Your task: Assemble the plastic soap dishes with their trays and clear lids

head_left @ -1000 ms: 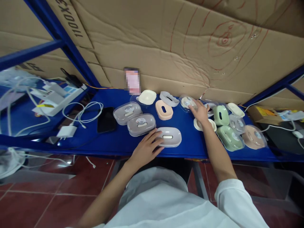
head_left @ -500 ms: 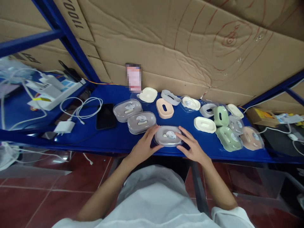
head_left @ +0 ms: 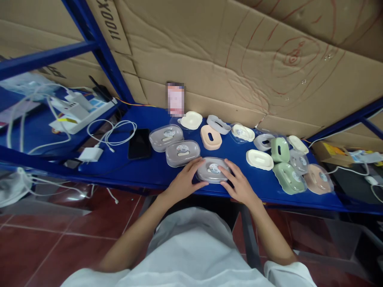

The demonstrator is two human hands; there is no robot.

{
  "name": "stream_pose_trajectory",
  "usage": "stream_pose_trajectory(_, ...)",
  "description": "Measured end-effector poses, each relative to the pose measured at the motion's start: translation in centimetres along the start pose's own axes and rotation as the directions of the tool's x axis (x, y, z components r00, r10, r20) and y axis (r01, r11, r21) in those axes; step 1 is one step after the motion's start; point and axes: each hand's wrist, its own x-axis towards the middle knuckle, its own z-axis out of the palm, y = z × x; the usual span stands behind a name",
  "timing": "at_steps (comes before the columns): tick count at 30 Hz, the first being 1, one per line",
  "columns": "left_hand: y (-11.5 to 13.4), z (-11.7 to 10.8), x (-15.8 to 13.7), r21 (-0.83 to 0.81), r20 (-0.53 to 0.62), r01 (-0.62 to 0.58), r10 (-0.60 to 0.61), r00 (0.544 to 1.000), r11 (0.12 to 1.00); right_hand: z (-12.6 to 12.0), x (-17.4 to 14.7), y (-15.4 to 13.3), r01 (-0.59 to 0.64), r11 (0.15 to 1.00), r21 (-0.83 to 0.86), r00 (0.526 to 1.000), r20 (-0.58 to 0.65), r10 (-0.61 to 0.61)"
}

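A grey oval plastic box (head_left: 206, 174) with a clear cover and a round sticker sits at the table's front edge. My left hand (head_left: 184, 180) grips its left end, thumb at the near side and fingers at the far side. Round the right end closes my right hand (head_left: 240, 185), one finger resting on top near the sticker. Just behind my left hand are two similar grey covered boxes, a nearer one (head_left: 179, 158) and a farther one (head_left: 164, 144). What the box's underside looks like is hidden.
Behind lie a peach slotted piece (head_left: 206, 133), a grey ring (head_left: 218, 128) and a cream piece (head_left: 191, 120). Rightward are a cream tray (head_left: 259, 160), green covered box (head_left: 289, 185) and peach covered box (head_left: 319, 182). A black phone (head_left: 139, 149) and white charger (head_left: 90, 154) lie left.
The view has shifted slightly, so the background sits a little farther right. Both hands keep their hold on the grey box, which stays in nearly the same place.
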Motion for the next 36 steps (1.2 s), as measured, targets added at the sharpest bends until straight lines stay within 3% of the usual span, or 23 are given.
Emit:
stream_pose_trajectory(8, -0.4, 0.8, -0.1, 0.066, -0.023, -0.017, 0.019, 1.0, 0.998, 0.4, -0.3, 0.0, 0.015, 0.997, -0.069, 1.0, -0.002, -0.015)
stream_pose_trajectory(13, 0.5, 0.2, -0.8, 0.085, -0.131, -0.059, 0.07, 0.989, 0.995, 0.3, -0.9, 0.5, 0.008, 1.0, -0.025, 0.999, -0.047, -0.01)
stream_pose_trajectory(17, 0.6, -3.4, -0.5, 0.126, -0.33, 0.011, 0.032, 0.943, 0.992, 0.3, -1.0, 0.7, -0.077, 0.996, 0.038, 0.992, -0.095, 0.08)
stream_pose_trajectory(22, -3.3, -9.8, 1.0, 0.216, -0.561, 0.167, -0.017, 0.828, 0.962, 0.5, -0.4, 0.3, -0.181, 0.984, 0.0, 0.983, -0.011, 0.181)
stream_pose_trajectory(25, -6.0, -12.0, 1.7, 0.259, -0.57, 0.242, -0.055, 0.82, 0.935, 0.6, 0.0, 0.1, -0.203, 0.979, -0.006, 0.979, 0.011, 0.203)
stream_pose_trajectory(28, -7.3, -12.6, 2.0, 0.275, -0.545, 0.279, -0.09, 0.833, 0.92, 0.7, 1.2, 0.2, -0.181, 0.983, -0.027, 0.983, 0.028, 0.181)
stream_pose_trajectory(33, -7.6, -12.2, 2.3, 0.286, -0.496, 0.205, -0.038, 0.868, 0.936, 1.5, 6.1, 0.8, -0.063, 0.992, -0.109, 0.996, 0.064, 0.07)
stream_pose_trajectory(36, -7.4, -12.1, 2.1, 0.303, -0.506, 0.193, -0.014, 0.862, 0.933, 1.8, 9.4, 1.5, -0.046, 0.99, -0.134, 0.997, 0.057, 0.054)
